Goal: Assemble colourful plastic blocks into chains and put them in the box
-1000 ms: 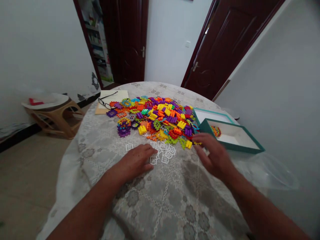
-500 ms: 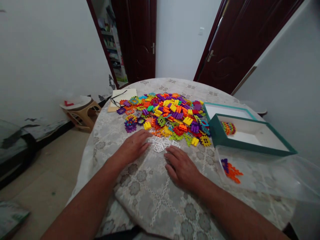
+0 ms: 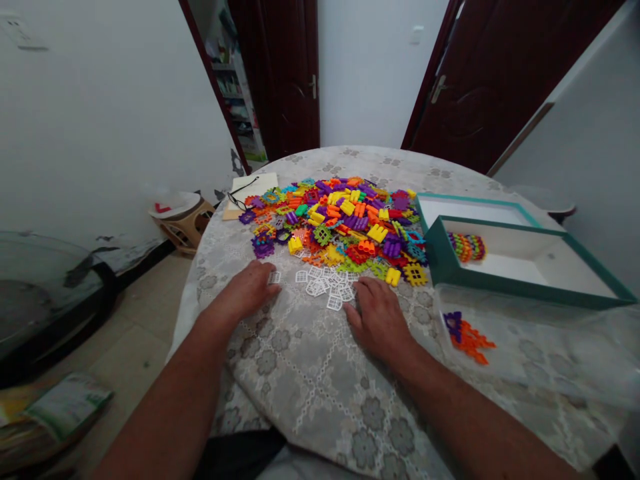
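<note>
A heap of coloured plastic building pieces (image 3: 340, 223) covers the middle of a round table with a lace cloth (image 3: 320, 387). Several small white grid pieces (image 3: 327, 283) lie on the cloth at the heap's near edge. My left hand (image 3: 247, 293) rests palm down just left of them, fingertips touching one white piece. At their right side my right hand (image 3: 381, 317) lies flat, fingers spread, touching the nearest white pieces. Neither hand grips anything.
A teal box (image 3: 520, 267) with a striped roll of pieces (image 3: 467, 247) stands at the right, its lid (image 3: 470, 210) behind. A clear bag (image 3: 525, 347) holds orange and purple pieces (image 3: 467, 337). Glasses (image 3: 240, 193) on a notebook lie far left. A stool (image 3: 183, 217) stands on the floor.
My right hand came in from the right edge of the heap to the white pieces. The left hand slid slightly left, and the white pieces lie more spread out. The camera shifted right.
</note>
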The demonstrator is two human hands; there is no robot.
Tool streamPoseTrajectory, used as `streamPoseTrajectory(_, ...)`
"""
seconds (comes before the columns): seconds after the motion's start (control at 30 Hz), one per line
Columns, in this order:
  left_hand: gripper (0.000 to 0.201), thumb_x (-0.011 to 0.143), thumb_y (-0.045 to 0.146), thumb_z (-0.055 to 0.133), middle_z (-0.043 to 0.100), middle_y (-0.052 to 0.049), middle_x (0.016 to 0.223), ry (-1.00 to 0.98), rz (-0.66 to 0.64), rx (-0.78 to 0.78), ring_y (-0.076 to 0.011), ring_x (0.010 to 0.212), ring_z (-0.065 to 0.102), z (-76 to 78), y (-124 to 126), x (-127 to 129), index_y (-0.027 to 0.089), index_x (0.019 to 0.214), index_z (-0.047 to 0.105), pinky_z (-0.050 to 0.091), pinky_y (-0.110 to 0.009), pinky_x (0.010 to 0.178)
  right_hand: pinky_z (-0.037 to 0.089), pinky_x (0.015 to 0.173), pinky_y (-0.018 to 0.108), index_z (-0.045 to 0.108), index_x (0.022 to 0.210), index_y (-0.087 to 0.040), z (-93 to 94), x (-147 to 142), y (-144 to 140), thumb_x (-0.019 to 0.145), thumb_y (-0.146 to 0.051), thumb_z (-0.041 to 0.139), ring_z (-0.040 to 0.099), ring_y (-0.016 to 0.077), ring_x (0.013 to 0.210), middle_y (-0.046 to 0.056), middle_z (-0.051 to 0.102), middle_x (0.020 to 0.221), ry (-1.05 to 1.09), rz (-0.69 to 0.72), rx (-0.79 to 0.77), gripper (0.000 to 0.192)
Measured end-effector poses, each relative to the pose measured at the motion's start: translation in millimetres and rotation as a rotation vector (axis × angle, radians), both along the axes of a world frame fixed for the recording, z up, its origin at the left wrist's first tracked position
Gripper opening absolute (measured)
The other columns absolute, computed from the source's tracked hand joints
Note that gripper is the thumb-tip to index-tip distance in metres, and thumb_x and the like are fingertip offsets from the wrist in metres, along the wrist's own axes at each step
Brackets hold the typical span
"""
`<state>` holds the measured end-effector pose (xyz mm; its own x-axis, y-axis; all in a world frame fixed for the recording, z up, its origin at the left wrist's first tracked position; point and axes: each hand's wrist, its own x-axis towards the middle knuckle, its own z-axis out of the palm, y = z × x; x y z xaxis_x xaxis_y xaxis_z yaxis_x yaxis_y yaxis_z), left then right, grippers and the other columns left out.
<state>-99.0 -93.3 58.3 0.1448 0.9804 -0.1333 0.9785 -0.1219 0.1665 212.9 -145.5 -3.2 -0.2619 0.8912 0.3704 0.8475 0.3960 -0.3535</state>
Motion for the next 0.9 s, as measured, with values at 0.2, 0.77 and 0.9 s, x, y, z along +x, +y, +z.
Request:
streamPoseTrajectory(0.2,0.035,0.094,0.029,0.061,0.069,-0.016,0.12,-0.131,-0.17,0.08,-0.0276,0.108,0.068,-9.4,-1,37,0.014,0.125,0.069,0.053,-0.039,0.099,0.045,0.117,0.06,0.067,0.133,-0.019,-4.8,-1,1,0.099,-0.028,0.061,0.054,0.0366,0.134,0.016,0.065,0.14,0.021,0.071,0.001,0.035)
streamPoseTrajectory(0.77,0.042,0.098,0.036,0.063,0.067,-0.013,0.136,-0.194,-0.345,0.034,-0.0255,0.115,0.067,12.4,4,34,0.021,0.137,0.062,0.051,-0.039,0.104,0.045,0.118,0.055,0.068,0.13,-0.017,-3.9,2,4,0.098,-0.028,0.064,0.054,0.0329,0.133,0.017,0.065,0.138,0.072,0.074,-0.024,0.034)
streamPoseTrajectory(0.9,0.049,0.095,0.046,0.066,0.066,-0.018,0.133,0.114,-0.144,-0.007,-0.0338,0.121,0.065,11.4,4,4,0.016,0.134,0.062,0.051,-0.043,0.102,0.046,0.113,0.054,0.069,0.124,-0.017,2.0,2,1,0.099,-0.031,0.064,0.055,0.0338,0.128,0.017,0.065,0.133,0.006,0.012,-0.017,0.029)
